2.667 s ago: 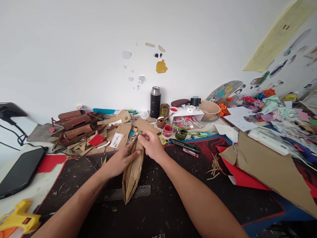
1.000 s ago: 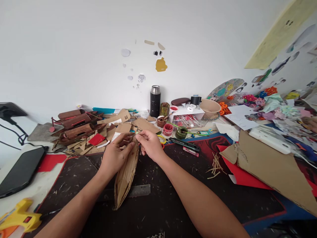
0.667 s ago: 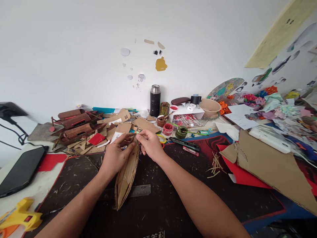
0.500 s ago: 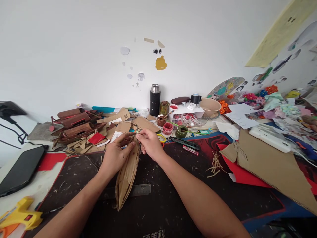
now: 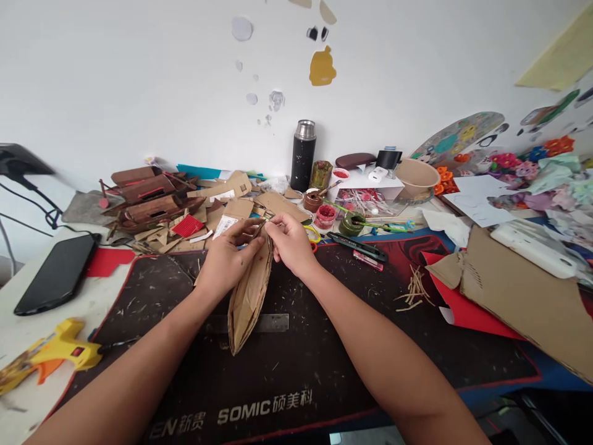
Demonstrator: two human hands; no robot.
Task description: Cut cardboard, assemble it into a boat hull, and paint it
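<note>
Right, counts 1st: 1 boat-shaped cardbd hull (image 5: 250, 293), 2 bare hands on it, L hand (image 5: 229, 259) & R hand (image 5: 293, 244). Behind: 3 open paint pots, i.e. 1 brown pot (image 5: 313, 200), 1 red pot (image 5: 325, 217), 1 green pot (image 5: 351, 225); 1 blk thermos (image 5: 304, 157); 1 beige bowl (image 5: 419, 179); 1 util. knife (image 5: 356, 246). Far L, at least 3 brown model boats (image 5: 154, 209); nearer, 1 blk phone (image 5: 58, 274) & 1 yellow glue gun (image 5: 69, 347). On the dark desk mat (image 5: 328, 358): 1 ruler (image 5: 277, 322), plus tan strips (image 5: 414, 290) too tangled to count.

Hull's upper part is btwn the hands, far tip at the fingertips; the rest slants back twd the wearer & a bit L, crossing in front of the ruler. Can't tell if its near tip touches the mat.

L hand: half curled, thumb & fingers gripping hull's upper end from L. R hand: fingers folded in, thumb & index pinched at far tip; can't tell if a tiny pc is in there too.
</note>
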